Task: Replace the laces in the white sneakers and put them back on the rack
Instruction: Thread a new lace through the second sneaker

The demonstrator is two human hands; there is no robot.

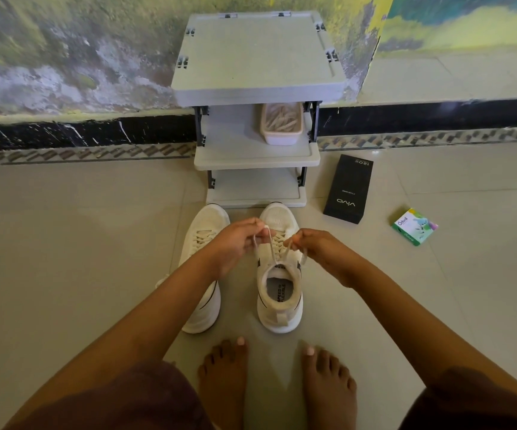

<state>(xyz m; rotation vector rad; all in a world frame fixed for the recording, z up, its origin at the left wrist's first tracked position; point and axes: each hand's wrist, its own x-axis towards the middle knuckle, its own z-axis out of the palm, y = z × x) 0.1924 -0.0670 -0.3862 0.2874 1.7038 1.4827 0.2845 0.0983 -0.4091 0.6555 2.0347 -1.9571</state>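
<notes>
2 white sneakers (279, 318), 1 rack (257, 57), L grip (235, 243), R grip (322, 249) each pinching 1 lace end (304, 259), 2 boxes (348, 189)

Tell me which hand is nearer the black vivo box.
Right. The right hand is left of the black vivo box, closer to the person; the left hand is farther left.

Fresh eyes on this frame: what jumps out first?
Dead centre, the left hand and right hand each pinch an end of the lace above the right-side sneaker, which stands on the floor beside the other sneaker. Just behind them stands the grey rack, with a clear tub on its middle shelf. A black box and a small green box lie on the tiles to the right.
</notes>
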